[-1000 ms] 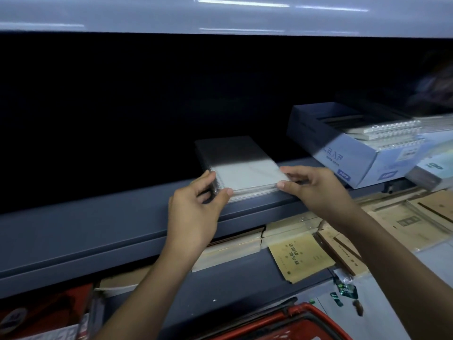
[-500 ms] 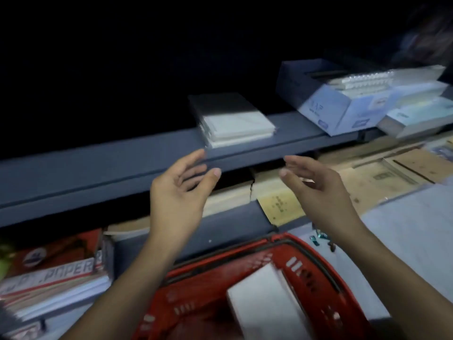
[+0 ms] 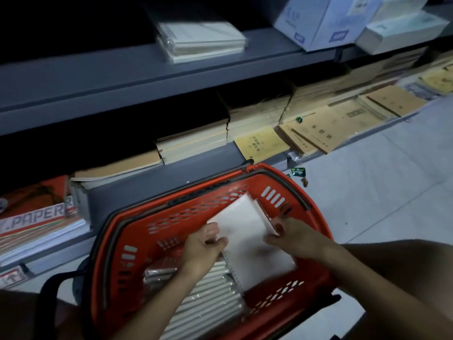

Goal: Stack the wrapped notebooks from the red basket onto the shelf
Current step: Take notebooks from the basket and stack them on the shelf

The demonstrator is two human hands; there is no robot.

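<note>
A: How are the hands placed?

B: The left hand (image 3: 204, 244) is curled at the near-left edge of a white, plastic-wrapped spiral notebook (image 3: 247, 238), and the right hand (image 3: 291, 235) is closed on its right edge. The notebook is thus gripped from both sides, tilted, inside the red slotted plastic basket (image 3: 157, 218). The picture is blurred there, so the exact lie of the fingers cannot be told.

A: What is asked of the lift?

B: The grip is best kept on the two opposite edges, since slick wrapping is likely to slide under a one-sided pinch. The notebook should be raised clear of the basket's rim and of the remaining wrapped notebooks (image 3: 208, 298) lying beneath it.

A: And where should it be placed?

B: On the small pile of wrapped notebooks (image 3: 201, 41) already set on the grey metal shelf (image 3: 103, 74) above. It should be laid flat, edges squared with the pile, well back from the shelf's front lip.
</note>
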